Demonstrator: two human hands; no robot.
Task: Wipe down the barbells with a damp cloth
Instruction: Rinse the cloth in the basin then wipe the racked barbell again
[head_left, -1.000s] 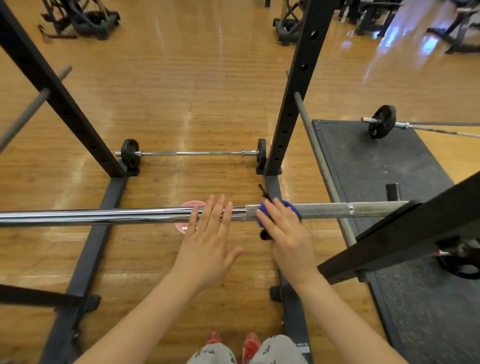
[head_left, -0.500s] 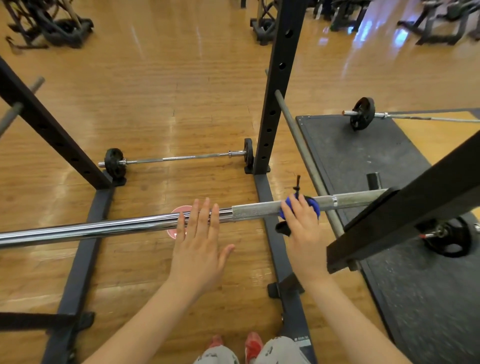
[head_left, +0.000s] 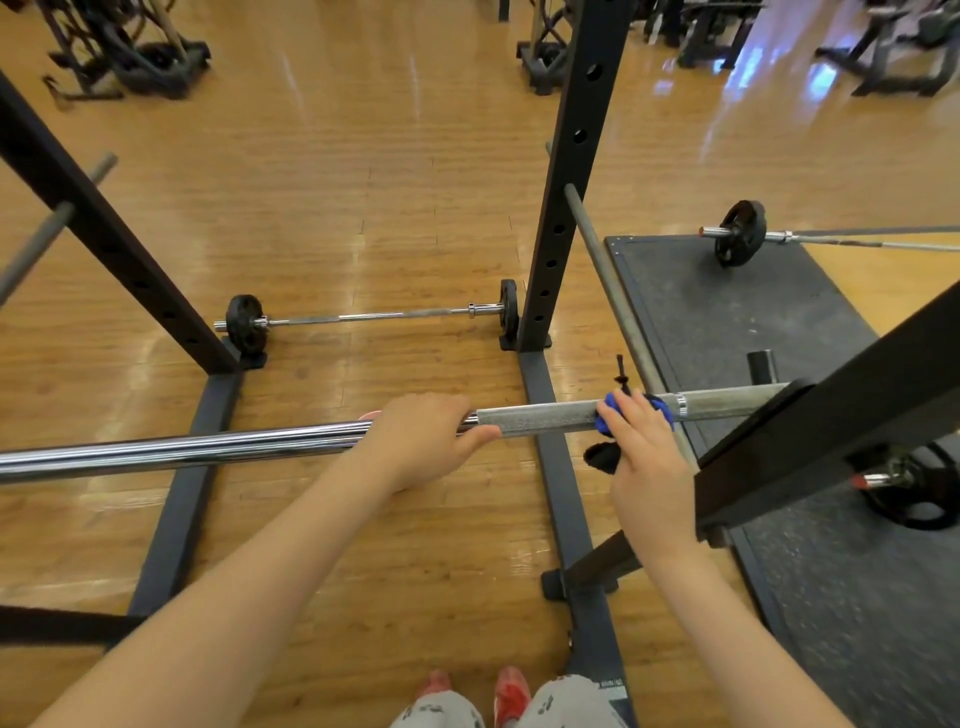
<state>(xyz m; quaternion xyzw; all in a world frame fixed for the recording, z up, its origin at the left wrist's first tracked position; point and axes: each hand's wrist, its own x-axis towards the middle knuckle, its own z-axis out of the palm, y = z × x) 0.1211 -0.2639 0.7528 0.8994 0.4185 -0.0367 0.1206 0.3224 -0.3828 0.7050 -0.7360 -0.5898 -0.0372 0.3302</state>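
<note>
Head view shows your long barbell (head_left: 208, 449) lying across the rack (head_left: 563, 208), its left end cut off and its right end hidden behind a black beam (head_left: 831, 415). Your left hand (head_left: 421, 441) wraps round it. Your right hand (head_left: 647, 457) grips the blue cloth (head_left: 605, 418), mostly hidden, against the bar

A glossy wood floor (head_left: 322, 171) is lit by bright reflections far right. Black rack uprights (head_left: 566, 171) are bolted to grey base rails (head_left: 176, 499). A dark rubber mat (head_left: 810, 332) is laid right; machines (head_left: 119, 47) are seen behind.
</note>
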